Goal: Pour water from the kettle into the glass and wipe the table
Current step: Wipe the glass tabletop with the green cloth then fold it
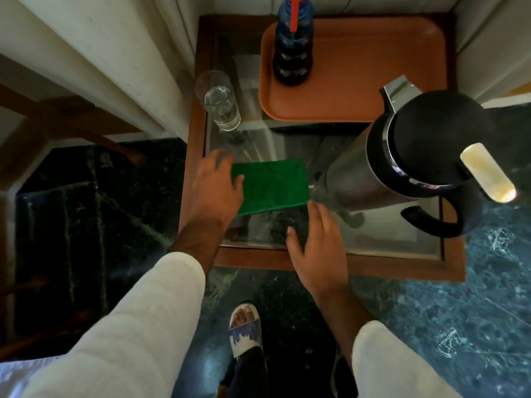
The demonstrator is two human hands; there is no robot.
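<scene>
Two hands over a glass-top table [382,271] w/ wood frame, centre of frame. Left hand [214,186] at mid-left, fingers spread & flat, fingertips resting on left edge of green cloth [271,185]; not gripping it. Right hand [314,239] just below-right of cloth, also open, fingers loosely extended, index tip near cloth's lower right corner; contact w/ cloth can't be told. Cloth lies flat on the glass, roughly centre.

Kettle [416,168], steel body w/ black lid & handle, stands at right of frame, just right of cloth, spout toward the top of the frame. Glass [219,101], part-filled w/ water, upright at upper centre-left near table's left edge, well apart from kettle. Orange tray [373,67] at upper right on the table; dark blue bottle [291,53] w/ red strap stands on its left part.

White sleeves at bottom; sandalled foot [244,328] on dark green marble floor [459,326], bottom centre.
</scene>
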